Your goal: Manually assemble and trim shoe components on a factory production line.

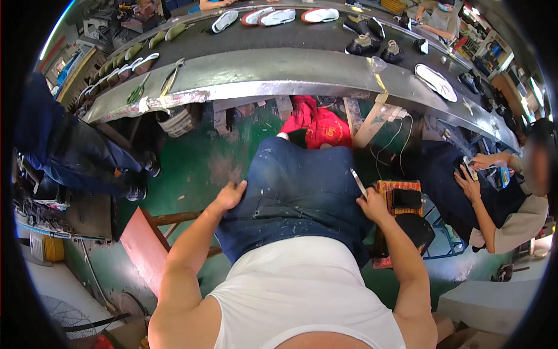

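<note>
The pen (pixel 357 182) is thin and pale with a dark tip, and its long axis runs slantwise: the lower end sits in the right hand (pixel 373 205) and the free end points up and to the left, toward the workbench (pixel 279 72). The right hand grasps it between closed fingers, resting on the right side of the blue jeans (pixel 296 186). Across the jeans from the pen, the left hand (pixel 231 194) lies flat and released on the left thigh, holding nothing. Just right of the pen a dark phone (pixel 406 198) lies on a patterned box (pixel 400 187). Beyond the pen's tip, red cloth (pixel 319 125) lies on the green floor (pixel 197 163) under the workbench, where shoe soles (pixel 279 16) lie in a row.
</note>
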A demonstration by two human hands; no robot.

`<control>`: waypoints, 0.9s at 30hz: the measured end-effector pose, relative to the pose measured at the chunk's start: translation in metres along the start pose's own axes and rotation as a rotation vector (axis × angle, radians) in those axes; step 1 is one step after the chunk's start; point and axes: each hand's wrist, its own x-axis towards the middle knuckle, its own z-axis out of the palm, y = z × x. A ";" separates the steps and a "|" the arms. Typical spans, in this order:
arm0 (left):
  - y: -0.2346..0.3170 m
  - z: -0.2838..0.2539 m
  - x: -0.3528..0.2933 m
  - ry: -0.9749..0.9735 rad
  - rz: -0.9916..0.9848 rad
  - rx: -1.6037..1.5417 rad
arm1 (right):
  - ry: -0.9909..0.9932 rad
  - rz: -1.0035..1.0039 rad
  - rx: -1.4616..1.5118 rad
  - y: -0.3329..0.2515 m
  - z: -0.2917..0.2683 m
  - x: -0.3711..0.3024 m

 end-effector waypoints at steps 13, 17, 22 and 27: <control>0.040 -0.025 -0.029 0.068 0.180 0.390 | 0.030 0.079 0.224 0.028 0.011 0.005; 0.057 -0.063 -0.062 -0.001 0.160 0.379 | -0.346 0.130 0.207 -0.006 -0.078 -0.020; 0.054 -0.077 -0.041 -0.307 0.047 0.566 | -0.570 -0.038 -0.229 -0.016 -0.103 -0.027; 0.105 -0.115 0.027 -0.203 0.232 0.312 | -0.258 -0.093 0.032 -0.060 -0.129 0.032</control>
